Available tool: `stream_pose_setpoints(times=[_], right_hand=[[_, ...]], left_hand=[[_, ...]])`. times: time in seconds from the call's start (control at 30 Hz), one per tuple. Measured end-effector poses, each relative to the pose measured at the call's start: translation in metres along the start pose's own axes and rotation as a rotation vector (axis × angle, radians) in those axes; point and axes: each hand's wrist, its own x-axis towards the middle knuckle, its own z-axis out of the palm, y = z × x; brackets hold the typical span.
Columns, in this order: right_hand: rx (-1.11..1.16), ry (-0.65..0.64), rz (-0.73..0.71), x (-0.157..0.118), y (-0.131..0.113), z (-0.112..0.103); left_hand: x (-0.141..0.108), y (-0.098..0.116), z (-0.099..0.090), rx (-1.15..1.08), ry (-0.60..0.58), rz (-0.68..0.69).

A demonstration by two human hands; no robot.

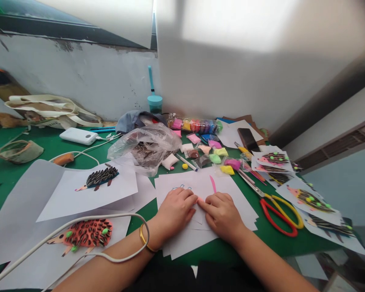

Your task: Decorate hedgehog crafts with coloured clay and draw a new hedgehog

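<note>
On a stack of white paper point(176, 245), both hands meet around a small lump of pink-orange modelling clay point(200, 200). My left hand point(177, 209) lies over the sheet with its fingers bent and together, the index fingertip at the clay. From the other side my right hand point(221, 213) presses its index fingertip to the lump, its other fingers curled. Fingers partly hide the clay. Blue drawn lines point(182, 187) show just beyond my left hand. A thin pink strip of clay point(213, 183) lies on the paper above my right hand.
Scissors point(263, 192) with red and yellow handles lie right. Small clay packets point(214, 158) and a plastic bag of seeds point(146, 148) stand behind the paper. Seed-covered hedgehog pictures point(101, 178) lie on both sides. A white cable point(88, 215) loops over my left forearm.
</note>
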Motion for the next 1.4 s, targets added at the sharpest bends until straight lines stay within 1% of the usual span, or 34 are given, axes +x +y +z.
stream_pose_setpoints(times=[0.1, 0.2, 0.27, 0.4, 0.5, 0.63, 0.8, 0.87, 1.0, 1.13, 1.23, 1.4], right_hand=[[0.013, 0.022, 0.018, 0.0, 0.001, -0.001], [0.024, 0.069, 0.075, -0.001, 0.003, -0.003], [0.015, 0.069, 0.1, -0.001, 0.003, -0.004], [-0.035, 0.016, 0.071, -0.001, 0.002, -0.005], [-0.066, 0.025, 0.053, -0.003, 0.002, -0.006], [-0.046, 0.072, 0.075, -0.006, 0.003, -0.008], [-0.047, 0.035, 0.037, -0.005, 0.002, -0.006], [-0.033, 0.036, 0.044, -0.005, 0.002, -0.005], [0.026, 0.068, 0.111, -0.007, 0.007, -0.006], [0.029, 0.092, 0.269, -0.008, 0.019, -0.004], [-0.022, 0.03, 0.354, -0.004, 0.027, -0.002], [-0.146, -0.16, 0.406, 0.013, 0.033, -0.006]], left_hand=[[0.0, 0.001, 0.0, 0.03, -0.003, 0.011], [0.0, 0.002, 0.0, 0.077, -0.008, 0.023], [0.0, 0.003, 0.0, 0.105, -0.012, 0.03], [0.0, 0.004, -0.001, 0.133, -0.019, 0.027], [0.001, 0.005, -0.002, 0.14, -0.024, 0.025], [0.001, 0.005, -0.002, 0.136, -0.025, 0.022], [0.001, 0.006, -0.002, 0.131, -0.027, 0.017], [0.001, 0.006, -0.003, 0.13, -0.036, 0.014], [0.001, 0.005, -0.005, 0.1, -0.045, 0.007], [-0.002, 0.003, -0.002, 0.109, -0.039, 0.039], [-0.006, 0.001, 0.006, 0.174, -0.006, 0.08], [-0.014, -0.003, 0.016, 0.174, 0.04, 0.095]])
